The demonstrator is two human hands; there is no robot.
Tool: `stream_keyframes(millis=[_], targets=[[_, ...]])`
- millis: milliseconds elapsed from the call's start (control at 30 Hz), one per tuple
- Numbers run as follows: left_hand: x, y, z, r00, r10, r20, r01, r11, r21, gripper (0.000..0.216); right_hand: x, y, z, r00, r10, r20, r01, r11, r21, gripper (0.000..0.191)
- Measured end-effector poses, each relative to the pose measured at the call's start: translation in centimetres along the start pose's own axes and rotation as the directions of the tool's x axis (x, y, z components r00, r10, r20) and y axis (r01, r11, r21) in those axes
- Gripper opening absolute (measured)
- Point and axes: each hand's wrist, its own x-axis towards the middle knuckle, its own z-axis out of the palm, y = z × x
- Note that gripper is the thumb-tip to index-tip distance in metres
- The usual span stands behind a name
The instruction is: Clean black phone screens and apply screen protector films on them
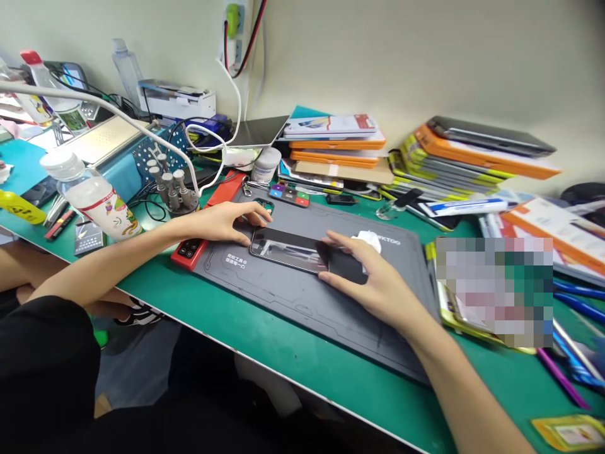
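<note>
Item, left hand (222,221): we record it partly open, palm down, fingers bent and thumb set apart from them, with no object enclosed. Thumb tip at the left end of the phone (288,250); whether it touches, we cannot tell.

Item, right hand (373,280): thumb and fingers spread across the phone's right part, thumb at the near long edge, fingertips at the far one. Contact appears likely; whether it grips, we cannot tell.

Item, phone: glossy black, lying flat or nearly so on the grey mat (302,309), between the two hands, pale reflections on its face.

Item, left forearm (151,249): reaching in from the left, nearly straight to the wrist, below a black sleeve (51,353).

Item, right forearm (454,372): bare, slanting up from the lower right, hand turned inward.

Item, surroundings: we list a red case (186,254) near the left wrist, a white wad (369,239) just beyond the right hand, and a green tabletop (283,353) beneath the mat.
</note>
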Motion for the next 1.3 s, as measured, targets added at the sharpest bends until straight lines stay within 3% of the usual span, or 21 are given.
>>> stream_keyframes(millis=[300,1300], targets=[[0.0,-0.3,0.0,1.000,0.005,-0.029,-0.005,1.000,0.011,0.047,0.1,0.0,0.1,1.000,-0.019,-0.009,0.019,0.999,-0.026,0.071],[0.0,0.5,-0.2,1.000,-0.007,-0.025,0.008,0.998,0.064,0.050,0.4,-0.5,0.0,0.999,-0.038,-0.008,0.037,0.998,-0.047,0.062]])
